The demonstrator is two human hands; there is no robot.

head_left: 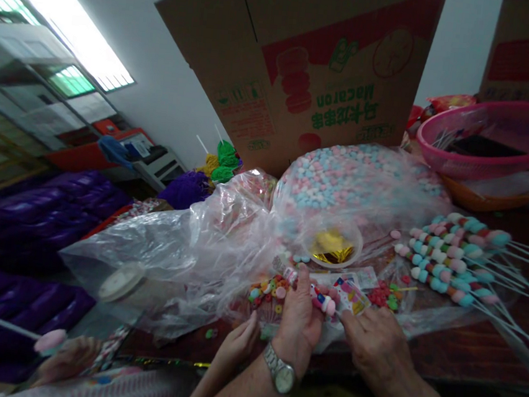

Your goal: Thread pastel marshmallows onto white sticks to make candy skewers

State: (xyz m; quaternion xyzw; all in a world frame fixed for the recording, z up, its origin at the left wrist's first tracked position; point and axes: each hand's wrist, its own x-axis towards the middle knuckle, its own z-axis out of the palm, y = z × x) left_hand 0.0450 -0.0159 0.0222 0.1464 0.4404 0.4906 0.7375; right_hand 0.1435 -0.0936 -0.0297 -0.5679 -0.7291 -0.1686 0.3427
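My left hand (299,320), with a watch on its wrist, is closed on a decorated candy skewer (324,300) whose pink end sticks out to the right. My right hand (375,340) pinches the lower edge of a small colourful printed packet (352,296), close to that end. Ring-shaped candies (268,288) lie left of my left hand, and red and green ones (382,295) lie beyond my right hand. Behind stands a round tub (358,245) with gold foil pieces.
A large bag of pastel marshmallows (332,180) lies before a cardboard box (305,71). Finished-looking marshmallow skewers (450,257) are piled at right, below a pink basket (492,164). At left, another person's hands (239,339) are close by; one holds a stick with a pink piece (50,341).
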